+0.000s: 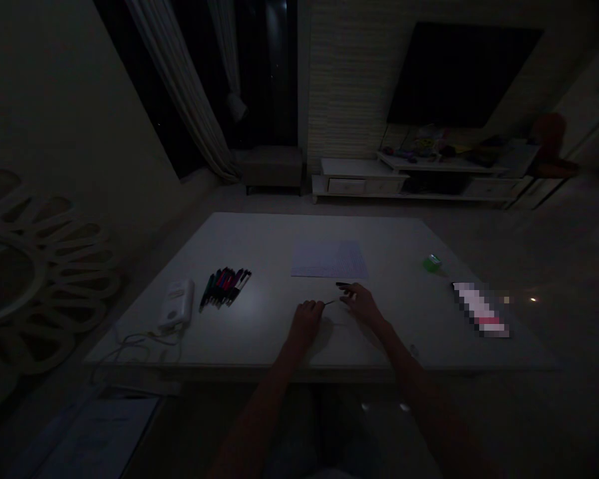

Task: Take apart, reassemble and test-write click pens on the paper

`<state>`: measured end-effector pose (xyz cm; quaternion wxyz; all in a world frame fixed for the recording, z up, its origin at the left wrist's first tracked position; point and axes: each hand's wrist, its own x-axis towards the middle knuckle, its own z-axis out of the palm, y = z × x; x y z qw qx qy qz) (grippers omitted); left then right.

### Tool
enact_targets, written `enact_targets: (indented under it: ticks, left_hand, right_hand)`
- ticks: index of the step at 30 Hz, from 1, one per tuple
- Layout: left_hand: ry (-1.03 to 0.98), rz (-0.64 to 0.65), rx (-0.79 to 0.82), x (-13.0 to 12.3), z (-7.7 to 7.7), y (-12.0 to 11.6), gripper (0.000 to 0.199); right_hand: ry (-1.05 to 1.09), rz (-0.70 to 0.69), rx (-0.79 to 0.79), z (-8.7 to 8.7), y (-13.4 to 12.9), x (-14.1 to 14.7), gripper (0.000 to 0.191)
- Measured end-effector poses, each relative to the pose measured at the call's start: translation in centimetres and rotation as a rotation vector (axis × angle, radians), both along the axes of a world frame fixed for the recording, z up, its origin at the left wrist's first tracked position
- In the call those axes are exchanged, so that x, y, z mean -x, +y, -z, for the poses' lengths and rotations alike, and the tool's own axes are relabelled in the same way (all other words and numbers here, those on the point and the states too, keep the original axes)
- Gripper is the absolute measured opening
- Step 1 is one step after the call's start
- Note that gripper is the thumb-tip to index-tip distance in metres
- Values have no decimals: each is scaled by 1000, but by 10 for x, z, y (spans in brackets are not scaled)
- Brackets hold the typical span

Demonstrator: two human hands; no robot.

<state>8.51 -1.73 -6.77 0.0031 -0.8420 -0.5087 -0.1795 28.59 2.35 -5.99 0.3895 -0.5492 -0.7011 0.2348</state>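
White surface [264,246] noted under both hands. A thin dark rod [331,302] is held in a narrow grip by the left hand [307,322], its tip directed at the right hand [362,305] just beside it. Whether the small dark piece [344,285] at that hand's fingertips [347,297] is gripped cannot be told. Paper sheet [329,259] lies ahead, apart from both hands; marker pens [224,287] bunched to the left.

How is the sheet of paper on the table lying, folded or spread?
Spread flat: the sheet of paper lies open on the white table, with no fold visible, though the light is dim.
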Motion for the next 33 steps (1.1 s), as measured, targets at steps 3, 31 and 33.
enact_targets:
  ticks: [3, 31, 33]
  left_hand:
    - [4, -6, 7, 0, -1, -1, 15]
    - [38, -7, 11, 0, -3, -1, 14]
    - [19, 8, -9, -1, 0, -1, 13]
  right_hand:
    - [-81, 237, -107, 12, 20, -15, 22]
    - [167, 7, -54, -25, -31, -18, 22]
    - [152, -24, -40, -26, -33, -11, 22]
